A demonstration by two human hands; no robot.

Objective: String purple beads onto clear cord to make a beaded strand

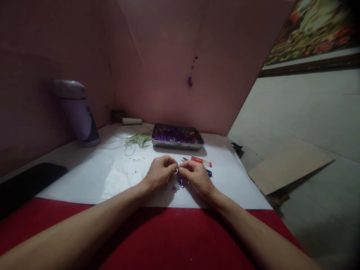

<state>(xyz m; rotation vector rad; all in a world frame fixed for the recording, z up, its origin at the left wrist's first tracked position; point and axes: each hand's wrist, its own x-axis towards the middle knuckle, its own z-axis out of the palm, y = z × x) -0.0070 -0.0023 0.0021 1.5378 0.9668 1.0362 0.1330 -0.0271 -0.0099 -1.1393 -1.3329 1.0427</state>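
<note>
My left hand (163, 171) and my right hand (198, 176) meet over the white paper, fingertips pinched together. Between them shows a small pale loop of thread (177, 170), partly hidden by the fingers. Just below the fingertips is a string of purple and clear beads (181, 182), which both hands seem to hold by its thread. Behind my right hand lie a red lighter-like tool (201, 161) and scissors with a blue handle (209, 172), partly covered by the hand.
A metal tray (177, 144) of purple beads stands at the back. Left of it are tangled green thread (138, 140) and a pale roll (132, 121). A purple tumbler (80, 116) and a dark phone-like slab (33, 182) stand left. A bead strand (190, 81) hangs on the wall.
</note>
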